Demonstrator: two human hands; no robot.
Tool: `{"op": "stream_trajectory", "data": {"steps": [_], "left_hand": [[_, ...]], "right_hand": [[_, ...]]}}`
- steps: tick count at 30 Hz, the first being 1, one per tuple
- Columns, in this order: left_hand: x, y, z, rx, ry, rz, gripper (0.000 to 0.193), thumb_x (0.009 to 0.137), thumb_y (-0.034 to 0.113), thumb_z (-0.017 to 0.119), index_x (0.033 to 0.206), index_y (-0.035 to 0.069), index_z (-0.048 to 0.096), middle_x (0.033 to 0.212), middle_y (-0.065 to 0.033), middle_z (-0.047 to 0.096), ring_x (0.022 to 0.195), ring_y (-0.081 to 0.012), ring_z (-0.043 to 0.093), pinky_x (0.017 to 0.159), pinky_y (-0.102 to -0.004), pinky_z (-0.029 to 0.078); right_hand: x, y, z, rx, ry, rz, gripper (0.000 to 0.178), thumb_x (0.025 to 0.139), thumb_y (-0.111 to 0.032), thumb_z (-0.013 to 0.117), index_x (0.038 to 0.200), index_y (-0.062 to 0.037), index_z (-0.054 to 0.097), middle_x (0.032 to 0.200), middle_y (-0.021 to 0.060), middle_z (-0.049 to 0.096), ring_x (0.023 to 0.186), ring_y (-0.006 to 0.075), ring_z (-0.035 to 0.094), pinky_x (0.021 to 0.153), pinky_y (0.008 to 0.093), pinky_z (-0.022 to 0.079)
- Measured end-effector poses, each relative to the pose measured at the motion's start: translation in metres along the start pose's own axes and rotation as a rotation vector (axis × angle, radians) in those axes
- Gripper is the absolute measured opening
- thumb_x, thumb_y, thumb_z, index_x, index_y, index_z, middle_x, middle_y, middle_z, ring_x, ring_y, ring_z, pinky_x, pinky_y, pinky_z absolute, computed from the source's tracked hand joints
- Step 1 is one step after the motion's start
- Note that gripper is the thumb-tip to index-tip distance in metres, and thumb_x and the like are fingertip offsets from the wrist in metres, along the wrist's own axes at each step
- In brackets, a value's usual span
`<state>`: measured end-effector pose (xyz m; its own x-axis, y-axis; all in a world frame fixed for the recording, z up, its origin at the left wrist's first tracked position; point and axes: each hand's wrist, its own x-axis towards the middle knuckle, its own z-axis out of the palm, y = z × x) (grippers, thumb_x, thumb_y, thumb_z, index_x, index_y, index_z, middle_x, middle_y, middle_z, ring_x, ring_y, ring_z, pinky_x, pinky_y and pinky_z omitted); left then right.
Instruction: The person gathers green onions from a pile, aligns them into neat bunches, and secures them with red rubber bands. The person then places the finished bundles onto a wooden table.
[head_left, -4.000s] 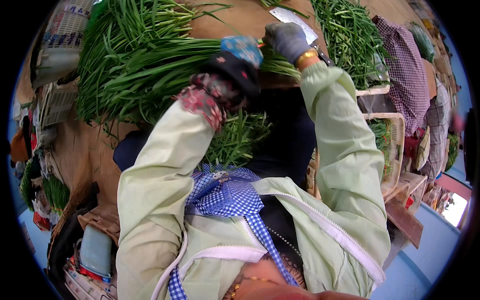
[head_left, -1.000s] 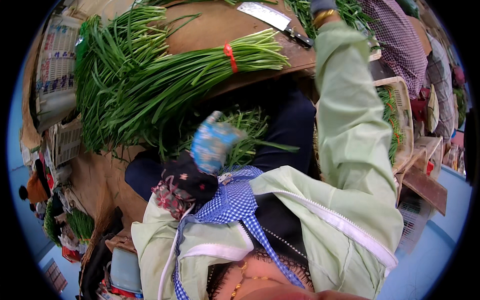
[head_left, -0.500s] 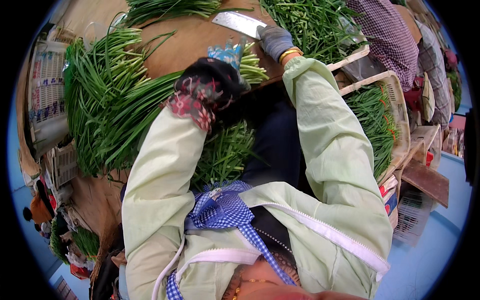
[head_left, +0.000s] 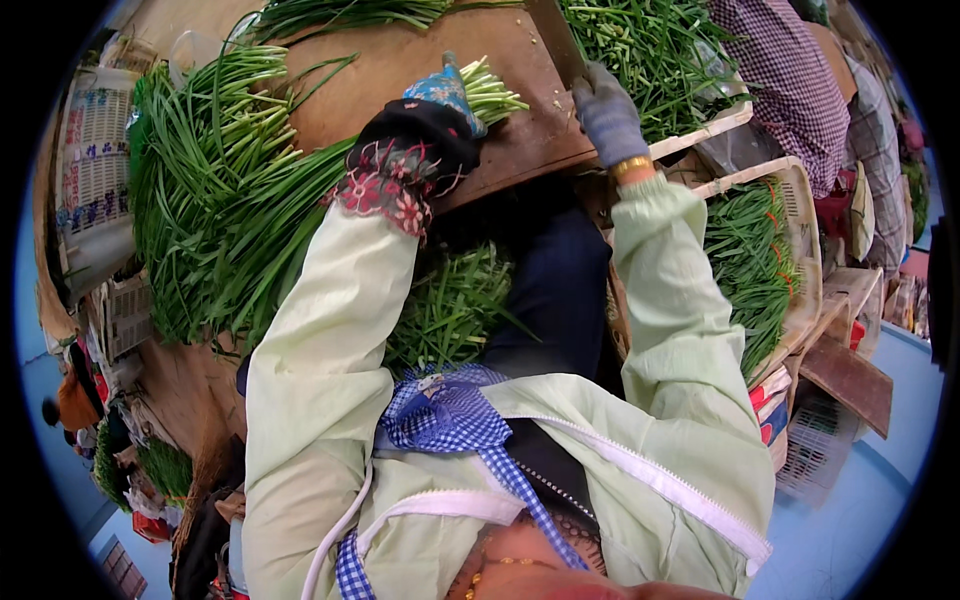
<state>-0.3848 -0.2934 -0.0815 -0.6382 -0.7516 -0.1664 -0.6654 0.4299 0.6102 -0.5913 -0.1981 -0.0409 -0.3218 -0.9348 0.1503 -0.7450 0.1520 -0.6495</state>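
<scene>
On the brown wooden board [head_left: 390,65], my left hand [head_left: 442,98], in a blue patterned glove, presses and grips a bunch of garlic chives [head_left: 490,92]. Their pale cut ends stick out to its right, and the long green leaves trail left. My right hand [head_left: 605,112], gloved in grey, is closed around a wide-bladed knife [head_left: 556,40] at the board's right edge. The blade points away from me, apart from the bunch. My fingers hide most of the handle. A large heap of garlic chives [head_left: 215,210] lies on the left side of the board.
More chives [head_left: 350,12] lie at the board's far edge. Beyond my right hand stands a crate of loose greens [head_left: 650,60]; nearer is a crate of tied bunches [head_left: 745,245]. Cut leaves [head_left: 455,305] lie below the board by my lap. A person in a checked garment [head_left: 780,90] is at the far right.
My right hand has moved right and slightly nearer with the knife, whose blade has swung from pointing left to pointing away. My left hand has shifted slightly left and away, along with the bunch.
</scene>
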Motion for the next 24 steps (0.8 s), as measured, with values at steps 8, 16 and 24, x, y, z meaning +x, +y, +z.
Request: {"op": "stream_trajectory", "data": {"steps": [8, 16, 24], "left_hand": [[-0.013, 0.035, -0.012, 0.335, 0.074, -0.195, 0.08, 0.065, 0.033, 0.068, 0.127, 0.001, 0.03, 0.106, -0.0172, 0.057, 0.096, -0.0301, 0.058, 0.083, -0.0367, 0.046], [-0.024, 0.039, -0.013, 0.431, 0.115, -0.225, 0.066, 0.065, 0.029, 0.067, 0.117, 0.001, 0.039, 0.101, -0.0165, 0.059, 0.093, -0.0292, 0.059, 0.081, -0.0364, 0.047], [-0.026, 0.048, -0.009, 0.473, 0.103, -0.215, 0.052, 0.065, 0.025, 0.065, 0.108, 0.002, 0.048, 0.096, -0.0157, 0.061, 0.09, -0.0283, 0.06, 0.078, -0.036, 0.048]], "right_hand": [[-0.085, -0.032, 0.007, -0.103, -0.053, -0.095, 0.021, 0.083, -0.021, 0.053, 0.092, -0.0032, 0.057, 0.08, 0.0212, 0.059, 0.075, 0.0391, 0.057, 0.065, 0.0443, 0.046], [-0.082, -0.034, 0.013, -0.21, -0.138, -0.021, 0.021, 0.084, -0.023, 0.051, 0.085, -0.0028, 0.053, 0.07, 0.0238, 0.058, 0.069, 0.0418, 0.056, 0.061, 0.0483, 0.045], [-0.078, -0.036, 0.004, -0.297, -0.329, 0.066, 0.026, 0.086, -0.028, 0.046, 0.089, -0.0025, 0.052, 0.073, 0.0251, 0.059, 0.072, 0.0416, 0.058, 0.067, 0.0486, 0.045]]}}
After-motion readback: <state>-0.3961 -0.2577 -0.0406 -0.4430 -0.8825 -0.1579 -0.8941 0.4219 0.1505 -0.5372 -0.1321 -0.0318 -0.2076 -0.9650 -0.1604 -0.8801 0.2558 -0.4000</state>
